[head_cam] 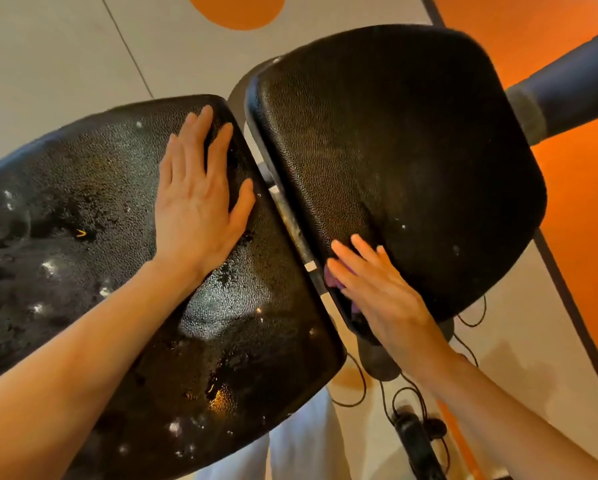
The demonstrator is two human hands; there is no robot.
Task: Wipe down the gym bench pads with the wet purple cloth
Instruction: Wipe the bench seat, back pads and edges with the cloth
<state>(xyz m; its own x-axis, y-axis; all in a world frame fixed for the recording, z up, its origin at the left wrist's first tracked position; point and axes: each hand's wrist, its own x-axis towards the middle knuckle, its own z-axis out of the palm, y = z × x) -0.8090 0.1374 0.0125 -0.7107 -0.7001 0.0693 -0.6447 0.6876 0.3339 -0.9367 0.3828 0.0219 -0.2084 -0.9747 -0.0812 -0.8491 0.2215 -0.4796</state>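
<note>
Two black textured bench pads fill the view. The left pad (82,271) glistens with wet patches and white flecks. My left hand (200,195) lies flat on it, fingers spread, near the gap between the pads. The right pad (411,150) looks drier. My right hand (377,289) presses the purple cloth (332,277) against that pad's near left edge; only a small bit of cloth shows under the fingers.
A metal frame bar (292,223) runs in the gap between the pads. A dark padded roller (574,95) juts out at the upper right. Black cords (405,393) and a dark device lie on the pale and orange floor below.
</note>
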